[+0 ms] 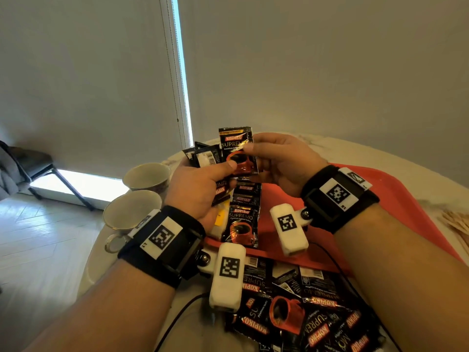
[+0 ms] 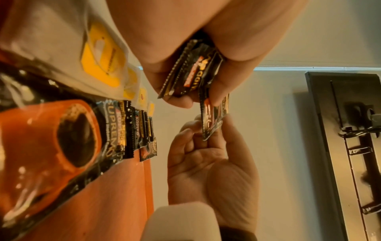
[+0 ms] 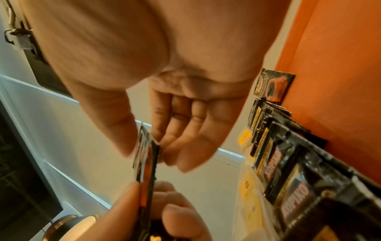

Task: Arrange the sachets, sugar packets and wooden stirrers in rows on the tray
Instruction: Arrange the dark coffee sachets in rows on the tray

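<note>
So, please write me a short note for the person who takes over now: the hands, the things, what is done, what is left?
Left hand: holds a bunch of coffee sachets, thumb on the front one.
Right hand: pinches the top edge of that raised sachet, above the tray.
Red tray: one overlapping row of sachets is laid, with yellow-labelled packets beside it on the left.
Left: the loose sachet pile near the tray's front edge, and the wooden stirrers on the table at the right. Two cups stand left of the tray.
</note>
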